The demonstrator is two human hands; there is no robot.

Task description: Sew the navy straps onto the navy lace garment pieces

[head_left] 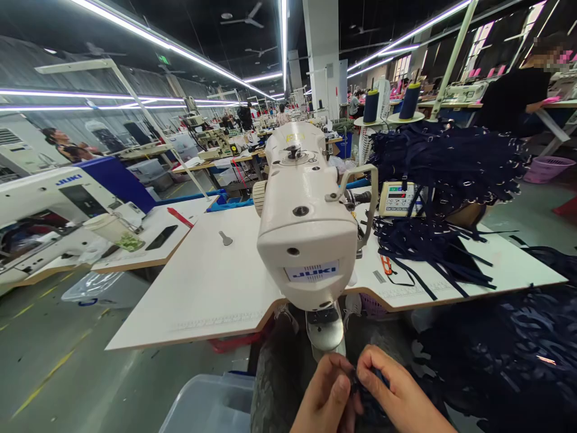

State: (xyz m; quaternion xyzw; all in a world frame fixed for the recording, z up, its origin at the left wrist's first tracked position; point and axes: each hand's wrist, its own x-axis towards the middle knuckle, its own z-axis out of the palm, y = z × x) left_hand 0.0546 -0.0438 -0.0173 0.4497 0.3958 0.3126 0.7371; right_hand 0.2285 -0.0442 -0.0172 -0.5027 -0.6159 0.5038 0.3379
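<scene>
Left hand (325,394) and right hand (391,388) were right up front, nearly touching, each pinching the same little dark strap piece (354,380) between thumb and fingers. Couldn't make out much of it, tbh, since the fingers covered most of it. It sat over the person's lap, just in front of the shiny metal arm end (325,337) of a big white JUKI sewing machine (306,240).

To the right of the hands was a messy navy heap (509,361), and a clear plastic bin (207,403) was down on the left. Up on the white desk (216,288), left of the machine, lay a flat grey metal piece (225,239). Over on the other side were orange-handled snips (386,265), a loose pile of navy straps (415,237), a control panel (399,198) and a bigger stack of straps with metal buckles (446,159). Two navy thread cones (371,107) stood behind. Next desk (130,258) over on the left had a phone (162,237) and a pale cup (112,228). Someone in a black top (505,96) was off to the far right.
</scene>
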